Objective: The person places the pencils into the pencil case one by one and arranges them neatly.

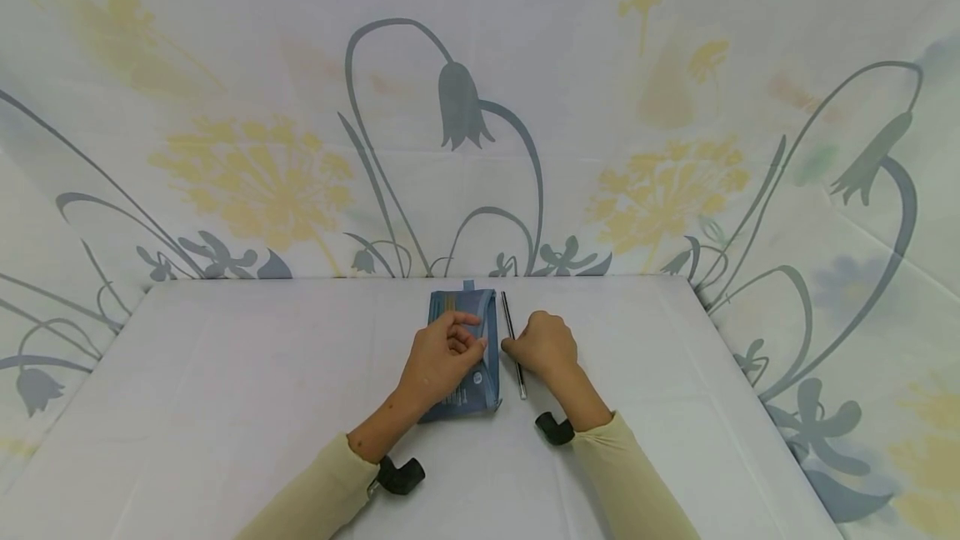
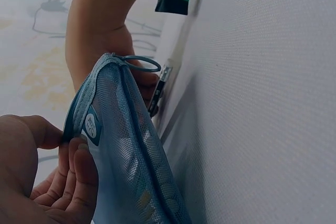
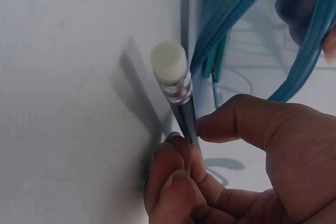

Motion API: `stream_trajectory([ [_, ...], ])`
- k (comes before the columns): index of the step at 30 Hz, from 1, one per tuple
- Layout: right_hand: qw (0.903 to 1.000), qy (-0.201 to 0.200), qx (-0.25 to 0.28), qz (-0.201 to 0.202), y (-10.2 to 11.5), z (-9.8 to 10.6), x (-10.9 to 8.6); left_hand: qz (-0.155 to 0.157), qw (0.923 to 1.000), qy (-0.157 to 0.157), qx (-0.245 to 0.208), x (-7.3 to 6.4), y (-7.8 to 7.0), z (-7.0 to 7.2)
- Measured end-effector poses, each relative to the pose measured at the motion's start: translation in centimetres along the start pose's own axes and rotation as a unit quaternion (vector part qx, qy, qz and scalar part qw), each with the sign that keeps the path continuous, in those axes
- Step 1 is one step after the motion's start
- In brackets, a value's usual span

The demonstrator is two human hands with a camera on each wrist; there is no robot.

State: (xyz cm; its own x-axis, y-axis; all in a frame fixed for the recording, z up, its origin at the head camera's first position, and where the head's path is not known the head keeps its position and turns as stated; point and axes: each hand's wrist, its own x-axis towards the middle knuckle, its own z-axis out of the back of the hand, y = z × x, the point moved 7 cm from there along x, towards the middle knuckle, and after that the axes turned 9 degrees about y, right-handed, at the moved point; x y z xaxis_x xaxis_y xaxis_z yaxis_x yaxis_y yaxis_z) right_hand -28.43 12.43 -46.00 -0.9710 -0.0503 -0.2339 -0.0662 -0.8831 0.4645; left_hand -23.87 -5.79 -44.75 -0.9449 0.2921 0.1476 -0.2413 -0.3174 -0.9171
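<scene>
A blue mesh zip pencil case lies lengthwise at the middle of the white table. My left hand pinches the edge of its opening between thumb and fingers, holding that side raised. The unzipped gap shows in the right wrist view, with green sticks inside. Just right of the case, my right hand pinches a dark pencil by its middle. Its metal band and white eraser point back towards me. A small loop hangs at the case's corner.
Black wrist-worn devices sit under both forearms. The white table reaches back to a hanging cloth with grey and yellow flowers, which also rises at the left and right.
</scene>
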Motion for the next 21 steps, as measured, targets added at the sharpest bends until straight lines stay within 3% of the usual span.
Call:
stream_trajectory([
  [10,0.9987,0.015,0.028,0.039,0.9,0.7,-0.6,-0.001,1.0000,0.003,-0.005,-0.1,0.0,0.0],
  [21,0.9971,0.042,0.024,0.059,1.7,1.0,-1.2,-0.003,1.0000,0.002,-0.006,0.0,0.0,0.0],
])
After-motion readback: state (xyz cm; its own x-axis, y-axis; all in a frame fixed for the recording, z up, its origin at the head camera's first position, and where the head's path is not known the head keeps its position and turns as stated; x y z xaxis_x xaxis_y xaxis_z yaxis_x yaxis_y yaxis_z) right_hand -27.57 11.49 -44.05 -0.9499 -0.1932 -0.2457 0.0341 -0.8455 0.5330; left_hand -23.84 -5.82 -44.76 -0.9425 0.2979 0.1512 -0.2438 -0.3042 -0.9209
